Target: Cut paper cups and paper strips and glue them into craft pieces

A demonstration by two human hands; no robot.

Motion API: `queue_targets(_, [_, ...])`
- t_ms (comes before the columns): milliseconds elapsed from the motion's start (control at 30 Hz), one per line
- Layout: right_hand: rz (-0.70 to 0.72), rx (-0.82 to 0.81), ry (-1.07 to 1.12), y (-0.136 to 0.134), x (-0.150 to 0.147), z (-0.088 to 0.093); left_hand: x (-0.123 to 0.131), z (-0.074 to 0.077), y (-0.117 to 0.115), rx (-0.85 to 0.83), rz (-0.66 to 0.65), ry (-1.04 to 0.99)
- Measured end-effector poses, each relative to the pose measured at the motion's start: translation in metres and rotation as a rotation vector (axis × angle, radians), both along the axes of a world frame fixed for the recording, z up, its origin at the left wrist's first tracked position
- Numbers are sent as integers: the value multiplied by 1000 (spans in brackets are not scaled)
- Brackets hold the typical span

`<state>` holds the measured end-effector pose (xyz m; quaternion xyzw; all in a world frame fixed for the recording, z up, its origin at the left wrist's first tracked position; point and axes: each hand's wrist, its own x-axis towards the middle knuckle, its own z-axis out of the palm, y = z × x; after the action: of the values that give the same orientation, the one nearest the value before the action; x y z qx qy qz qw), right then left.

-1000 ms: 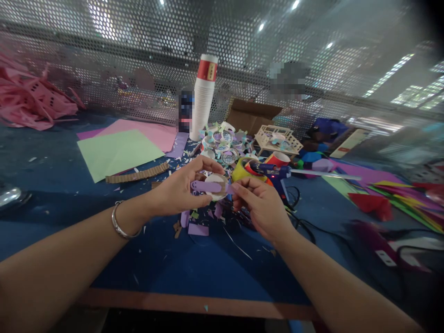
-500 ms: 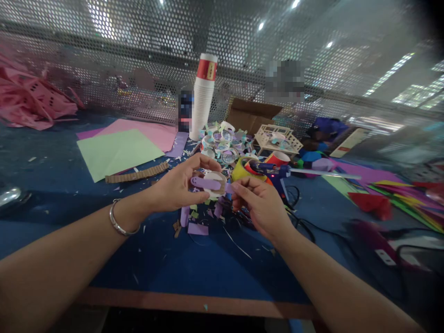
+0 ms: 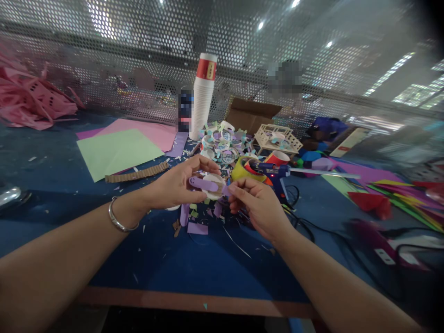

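My left hand [image 3: 169, 182] curves its fingers and thumb around a small round white paper-cup base [image 3: 212, 194]. A purple paper strip [image 3: 204, 184] with a rounded end and small dark face marks lies across that base. At its right edge, my right hand [image 3: 258, 203] pinches a small purple paper piece [image 3: 225, 190] between thumb and forefinger, against or very near the base. Whether this piece is fixed to the base I cannot tell. Purple and green paper scraps [image 3: 197, 229] lie on the blue table beneath the hands.
A heap of small paper-cup crafts [image 3: 225, 143] sits beyond the hands, beside a tall stack of paper cups [image 3: 204, 97]. The glue gun [image 3: 274, 170] rests on yellow tape [image 3: 244, 169], its cable trailing right. Coloured sheets [image 3: 120, 152] and a corrugated cardboard strip [image 3: 137, 173] lie left.
Both hands and the cup base have shifted slightly left. A pale rounded edge now shows on the table below my left hand. The grips look the same.
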<state>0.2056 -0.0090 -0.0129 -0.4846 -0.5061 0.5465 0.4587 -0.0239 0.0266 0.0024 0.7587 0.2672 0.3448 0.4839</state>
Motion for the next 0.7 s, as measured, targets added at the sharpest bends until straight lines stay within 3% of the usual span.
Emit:
queue_targets(200, [18,-27,-9,0,-1,0,-2,-3,2,61,-15,16])
queue_targets(500, [32,-40,14,-1,-2,4,-4,2,2,-164,-52,-127])
queue_targets(700, [41,-58,23,-1,-2,4,-4,-2,4,-158,-62,-84])
